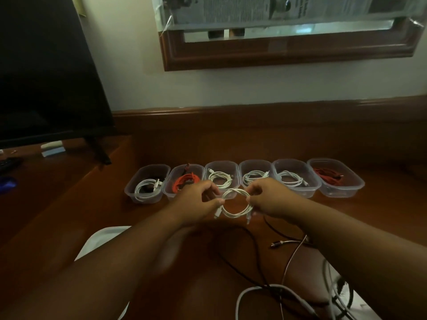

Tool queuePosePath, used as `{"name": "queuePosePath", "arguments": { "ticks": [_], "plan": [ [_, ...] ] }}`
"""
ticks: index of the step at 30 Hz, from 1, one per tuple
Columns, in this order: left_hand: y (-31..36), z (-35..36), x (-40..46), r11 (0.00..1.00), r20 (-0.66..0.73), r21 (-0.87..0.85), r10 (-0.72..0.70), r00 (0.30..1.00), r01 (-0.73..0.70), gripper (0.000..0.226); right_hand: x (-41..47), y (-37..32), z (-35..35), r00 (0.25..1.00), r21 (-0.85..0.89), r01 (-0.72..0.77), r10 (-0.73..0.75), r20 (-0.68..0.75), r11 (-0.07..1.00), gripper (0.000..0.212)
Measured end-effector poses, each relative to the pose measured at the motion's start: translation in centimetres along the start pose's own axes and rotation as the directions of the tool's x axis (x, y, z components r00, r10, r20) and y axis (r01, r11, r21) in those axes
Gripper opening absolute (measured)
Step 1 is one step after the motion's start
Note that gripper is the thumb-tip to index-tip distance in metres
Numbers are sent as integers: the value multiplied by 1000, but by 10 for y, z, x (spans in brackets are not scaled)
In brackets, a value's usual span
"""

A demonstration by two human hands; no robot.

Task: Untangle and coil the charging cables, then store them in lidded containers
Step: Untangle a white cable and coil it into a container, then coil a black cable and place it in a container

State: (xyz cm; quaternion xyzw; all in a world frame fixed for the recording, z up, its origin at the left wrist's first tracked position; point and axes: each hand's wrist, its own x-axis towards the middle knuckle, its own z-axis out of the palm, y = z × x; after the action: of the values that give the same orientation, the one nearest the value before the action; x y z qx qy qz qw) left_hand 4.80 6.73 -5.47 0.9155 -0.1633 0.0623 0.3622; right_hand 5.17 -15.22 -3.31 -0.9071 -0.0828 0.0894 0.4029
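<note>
A coiled white charging cable (235, 213) hangs between my two hands above the wooden desk (381, 204). My left hand (196, 199) pinches its left side and my right hand (270, 197) pinches its right side; both plug ends dangle below. Behind them stands a row of several clear plastic containers without lids. From the left they hold a white and dark cable (147, 187), an orange cable (184, 181), white coils (220, 177) (255, 175) (291, 179), and a red cable (328, 176).
Loose black and white cables (288, 269) lie tangled on the desk at the lower right. A white sheet-like thing (97, 241) lies near the lower left. A dark television (46, 77) stands at the left, with a mirror (288, 31) on the wall behind.
</note>
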Motion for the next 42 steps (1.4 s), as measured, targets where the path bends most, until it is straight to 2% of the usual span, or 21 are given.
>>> {"name": "queuePosePath", "arguments": {
  "ticks": [4, 7, 11, 15, 19, 22, 25, 29, 35, 42],
  "plan": [
    [15, 17, 12, 978, -44, 202, 59, 997, -49, 18, -7, 18, -16, 997, 15, -16, 17, -77, 1000, 10],
    [28, 26, 22, 866, -56, 499, 75, 996, -37, 33, -4, 32, -29, 987, 77, -16, 29, -160, 997, 13],
    [32, 31, 30, 787, -63, 617, 30, 998, 16, 38, 16, 32, -41, 961, 207, -26, 82, -264, 978, 10],
    [26, 36, 28, 779, -46, 627, 36, 998, 1, 37, 44, 8, -39, 950, 225, 2, 68, -303, 974, 9],
    [16, 31, 26, 855, -44, 518, -10, 999, 32, 34, 70, -21, -25, 961, -76, 14, -35, -275, 997, 8],
    [11, 22, 24, 886, -48, 459, -41, 998, 59, 34, 88, -37, -8, 975, -160, -5, -31, -222, 987, 11],
    [5, 15, 21, 860, -14, 508, -46, 999, 47, 36, 98, -45, 7, 988, -254, -35, -4, -151, 967, 7],
    [2, 13, 18, 861, 16, 508, -43, 999, 29, 43, 105, -43, 16, 988, -374, -55, -4, -154, 926, 2],
    [5, 15, 17, 851, 36, 525, -42, 998, 17, 47, 112, -29, 11, 980, -408, -80, -2, -197, 909, 7],
    [12, 17, 17, 865, 43, 502, -61, 997, 31, 46, 108, -27, 15, 992, -542, -31, -38, -117, 840, 7]
  ]
}}
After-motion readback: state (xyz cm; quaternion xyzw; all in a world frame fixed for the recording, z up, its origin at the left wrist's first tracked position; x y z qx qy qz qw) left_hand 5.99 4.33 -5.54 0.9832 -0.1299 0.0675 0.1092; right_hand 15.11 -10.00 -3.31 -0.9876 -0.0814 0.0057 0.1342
